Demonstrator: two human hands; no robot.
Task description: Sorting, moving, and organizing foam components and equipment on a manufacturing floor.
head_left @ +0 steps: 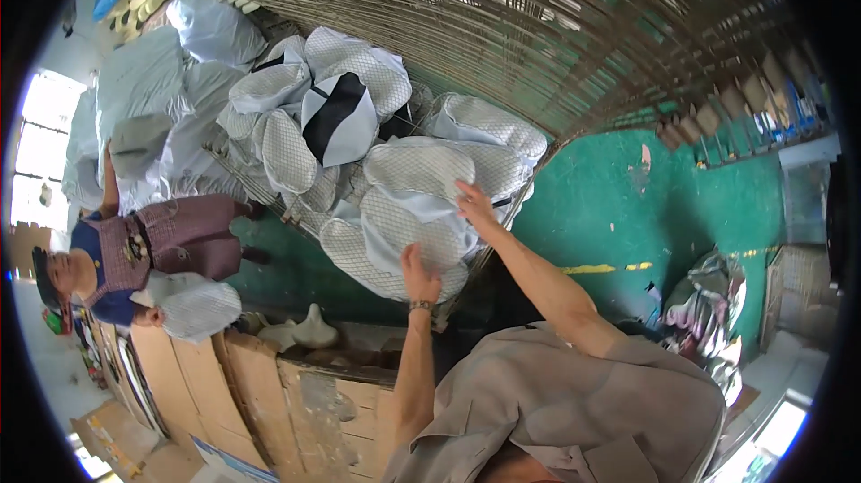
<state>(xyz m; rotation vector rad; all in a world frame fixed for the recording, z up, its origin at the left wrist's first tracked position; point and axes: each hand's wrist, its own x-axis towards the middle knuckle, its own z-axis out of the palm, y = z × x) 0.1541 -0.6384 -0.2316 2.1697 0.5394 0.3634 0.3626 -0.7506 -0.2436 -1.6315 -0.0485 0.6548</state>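
Under the right hand (473, 205), which lies flat and released, sits a white mesh piece (417, 169); the left hand (418, 278) grasps the pale fabric (421, 236) just below.

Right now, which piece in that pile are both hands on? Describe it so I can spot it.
Start at the wire rack that arches over the green floor, then drop to the heap of pale mesh-patterned pieces on its shelf. The piece lies at the heap's near edge, under the left hand and right hand, showing a plain light-blue fold.
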